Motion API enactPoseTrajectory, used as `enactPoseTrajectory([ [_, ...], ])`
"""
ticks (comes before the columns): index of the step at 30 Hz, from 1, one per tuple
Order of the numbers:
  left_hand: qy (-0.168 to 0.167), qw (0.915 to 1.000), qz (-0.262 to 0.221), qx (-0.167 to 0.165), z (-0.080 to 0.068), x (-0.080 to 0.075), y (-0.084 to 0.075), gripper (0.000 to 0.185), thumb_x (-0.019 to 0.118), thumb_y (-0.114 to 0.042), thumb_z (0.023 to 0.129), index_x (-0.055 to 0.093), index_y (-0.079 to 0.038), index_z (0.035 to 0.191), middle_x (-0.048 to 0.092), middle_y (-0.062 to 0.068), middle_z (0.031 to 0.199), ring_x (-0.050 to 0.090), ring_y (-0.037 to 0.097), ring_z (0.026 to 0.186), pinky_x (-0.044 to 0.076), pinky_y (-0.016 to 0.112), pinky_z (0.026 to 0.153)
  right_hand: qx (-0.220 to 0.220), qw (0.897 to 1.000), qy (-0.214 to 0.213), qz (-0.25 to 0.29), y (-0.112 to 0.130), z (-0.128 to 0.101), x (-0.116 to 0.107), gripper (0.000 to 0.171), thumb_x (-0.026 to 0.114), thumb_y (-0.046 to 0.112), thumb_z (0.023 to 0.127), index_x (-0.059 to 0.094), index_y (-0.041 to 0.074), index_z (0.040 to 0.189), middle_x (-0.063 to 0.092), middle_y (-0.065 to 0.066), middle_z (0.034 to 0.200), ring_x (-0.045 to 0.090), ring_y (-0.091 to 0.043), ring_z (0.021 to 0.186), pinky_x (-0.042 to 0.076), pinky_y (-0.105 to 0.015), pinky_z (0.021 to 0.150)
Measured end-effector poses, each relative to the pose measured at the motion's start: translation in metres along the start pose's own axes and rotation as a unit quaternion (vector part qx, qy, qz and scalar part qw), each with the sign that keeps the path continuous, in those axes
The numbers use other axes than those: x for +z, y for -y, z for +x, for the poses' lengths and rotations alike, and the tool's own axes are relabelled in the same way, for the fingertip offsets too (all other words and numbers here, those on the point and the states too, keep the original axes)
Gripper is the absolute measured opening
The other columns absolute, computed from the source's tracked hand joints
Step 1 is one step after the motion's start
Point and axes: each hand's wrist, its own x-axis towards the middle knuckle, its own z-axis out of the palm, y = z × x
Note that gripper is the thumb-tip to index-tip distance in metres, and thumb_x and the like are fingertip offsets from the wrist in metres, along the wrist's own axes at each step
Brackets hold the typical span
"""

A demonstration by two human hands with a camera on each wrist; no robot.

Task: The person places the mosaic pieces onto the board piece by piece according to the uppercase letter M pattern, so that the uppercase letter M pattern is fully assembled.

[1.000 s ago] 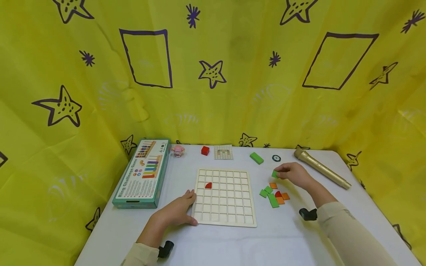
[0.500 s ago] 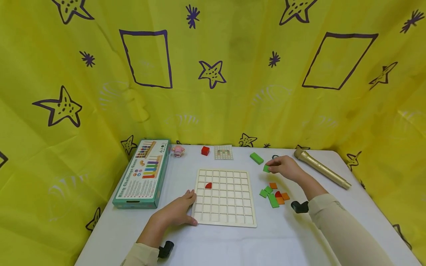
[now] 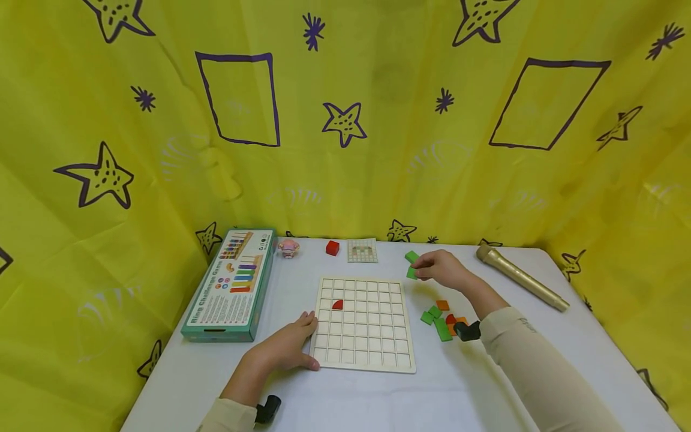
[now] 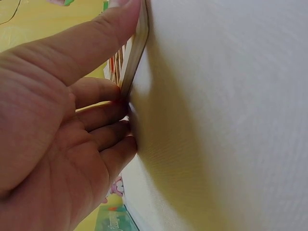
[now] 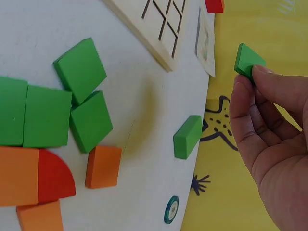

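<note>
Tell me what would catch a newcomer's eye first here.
Likely the bright yellow cloth filling the background. Next, the pale grid board on the white table below, one red piece on it. Then the green tile in the right hand, by the board's far right corner in the head view.

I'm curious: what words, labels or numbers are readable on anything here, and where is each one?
"Ring Challenge Game": on the teal-edged box.
Too small to read: the box's other print.
Too blurred to read: the mark on the round disc and the small marking on the right sleeve.
No lettering visible: the grid board, the held green tile.
</note>
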Motion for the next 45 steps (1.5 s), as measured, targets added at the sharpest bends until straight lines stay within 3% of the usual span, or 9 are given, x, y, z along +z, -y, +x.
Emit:
enactPoseTrajectory([
  [8,0.001,1.0000,-0.005,-0.008,-0.003,0.000,0.000,0.099,0.089,-0.032,0.075,0.037,0.001,0.153,0.025,0.014,0.164,0.019,0.034,0.152,0.025,0.052,0.119,-0.005,1.000,0.015,0.026,0.011,0.009,0.014,0.022,0.068,0.008,0.096,0.072,-0.004,0.114,0.073,-0.010,0.100,0.072,-0.033,0.093,0.055,-0.053,0.090],
  [16,0.001,1.0000,-0.003,-0.007,-0.004,0.001,0.001,0.099,0.088,-0.032,0.076,0.037,0.001,0.153,0.025,0.014,0.164,0.019,0.033,0.152,0.025,0.051,0.119,-0.012,0.999,0.030,0.029,0.019,0.018,0.027,0.022,0.068,0.011,0.096,0.074,-0.001,0.114,0.073,-0.009,0.103,0.072,-0.023,0.090,0.056,-0.048,0.091],
  [21,0.002,1.0000,-0.002,-0.006,-0.002,0.000,0.001,0.098,0.088,-0.033,0.077,0.037,0.001,0.154,0.025,0.013,0.164,0.018,0.032,0.152,0.024,0.051,0.120,-0.019,0.999,0.035,0.027,0.024,0.023,0.034,0.020,0.069,0.009,0.095,0.074,-0.001,0.112,0.073,-0.007,0.100,0.072,-0.025,0.090,0.057,-0.044,0.088],
  [29,0.003,1.0000,0.003,0.001,-0.002,-0.001,-0.001,0.098,0.088,-0.034,0.077,0.037,0.002,0.153,0.025,0.014,0.164,0.018,0.032,0.152,0.024,0.049,0.120,-0.025,0.997,0.052,0.050,0.032,0.026,0.048,0.015,0.070,0.007,0.094,0.075,-0.001,0.106,0.074,-0.005,0.089,0.071,-0.025,0.085,0.057,-0.048,0.086],
  [33,0.000,1.0000,0.008,0.006,0.000,0.000,-0.001,0.099,0.088,-0.034,0.076,0.037,0.002,0.153,0.026,0.014,0.164,0.019,0.032,0.152,0.025,0.049,0.120,-0.026,0.996,0.062,0.057,0.036,0.027,0.057,0.014,0.070,0.007,0.094,0.075,-0.002,0.105,0.074,-0.006,0.089,0.072,-0.027,0.087,0.059,-0.045,0.083],
  [39,0.000,0.9999,0.011,0.002,0.002,0.001,0.001,0.099,0.088,-0.034,0.076,0.037,0.002,0.153,0.025,0.014,0.164,0.019,0.031,0.152,0.024,0.048,0.120,-0.021,0.996,0.071,0.042,0.044,0.033,0.070,0.014,0.071,0.009,0.094,0.076,0.001,0.104,0.074,-0.005,0.092,0.072,-0.020,0.084,0.060,-0.040,0.081],
  [45,-0.002,0.9999,0.010,0.003,0.001,0.000,0.001,0.100,0.088,-0.034,0.075,0.037,0.002,0.153,0.025,0.015,0.164,0.019,0.032,0.152,0.024,0.049,0.120,-0.016,0.994,0.085,0.069,0.047,0.038,0.082,0.012,0.072,0.007,0.093,0.077,0.000,0.101,0.074,-0.005,0.091,0.071,-0.024,0.083,0.060,-0.037,0.079],
])
